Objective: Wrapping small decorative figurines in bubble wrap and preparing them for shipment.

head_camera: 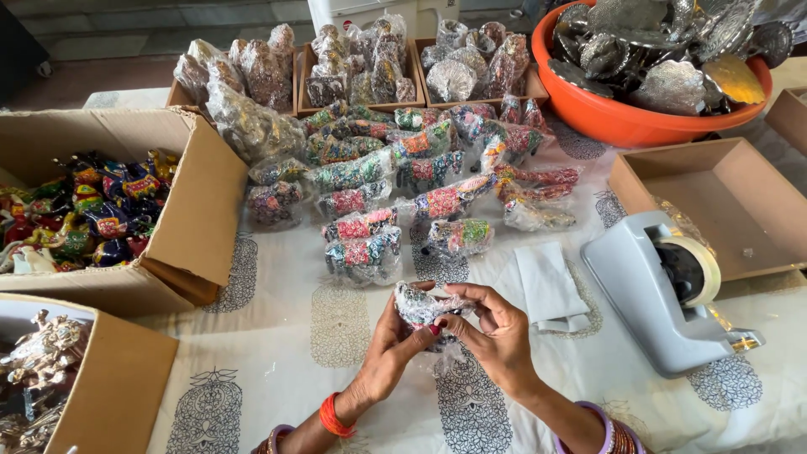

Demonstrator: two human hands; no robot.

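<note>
Both my hands meet low in the middle of the view around one small figurine wrapped in clear plastic [423,308]. My left hand [388,349] cups it from the left, fingers curled under it. My right hand [496,329] grips it from the right, with the fingers folded over the plastic on top. The figurine is dark with colourful painted patches and is partly hidden by my fingers. Just beyond my hands lies a pile of similar wrapped painted figurines [403,181] spread over the white printed tablecloth [277,336].
A grey tape dispenser [664,290] stands to the right, beside an open shallow cardboard box [761,248]. An orange bowl [622,122] of silvery metal pieces is at the back right. Cardboard boxes of unwrapped figurines [197,210] sit left. A folded white sheet [548,282] lies near my right hand.
</note>
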